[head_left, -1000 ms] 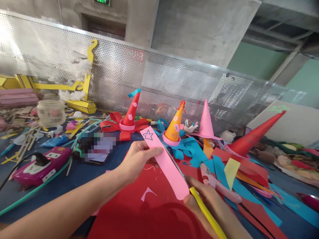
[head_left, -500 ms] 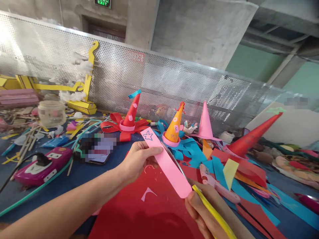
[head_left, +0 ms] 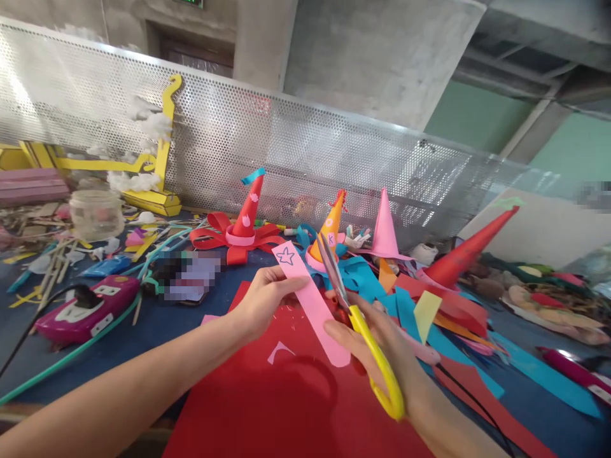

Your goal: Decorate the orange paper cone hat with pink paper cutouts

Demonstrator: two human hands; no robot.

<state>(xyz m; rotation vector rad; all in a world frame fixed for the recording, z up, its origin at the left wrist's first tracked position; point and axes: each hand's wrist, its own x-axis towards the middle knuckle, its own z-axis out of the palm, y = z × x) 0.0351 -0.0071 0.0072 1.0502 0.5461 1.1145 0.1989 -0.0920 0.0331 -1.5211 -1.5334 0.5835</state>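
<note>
A pink paper strip [head_left: 312,312] with a star drawn at its upper end is pinched between the thumb and fingers of my left hand [head_left: 270,296]. My right hand [head_left: 377,350] holds yellow-handled scissors [head_left: 377,362], their blades pointing up and away beside the strip. The right thumb also touches the strip near its lower end. Beneath both hands lies a large red sheet [head_left: 296,407], with a small pink paper scrap [head_left: 280,351] on it. The scissor tips overlap the orange cone hat [head_left: 333,219] in my view.
Behind stand a red cone hat [head_left: 249,210], a pink cone hat [head_left: 384,229] and a tilted red one [head_left: 458,254]. A purple power strip [head_left: 90,312] and a phone [head_left: 193,280] lie left. Right are blue paper strips [head_left: 539,375] and a glue gun [head_left: 424,351] with its cord.
The scissors have swung upright, their blades now visible pointing away from me. My right hand has shifted up the strip, its thumb now lying on the strip. The left hand keeps its pinch.
</note>
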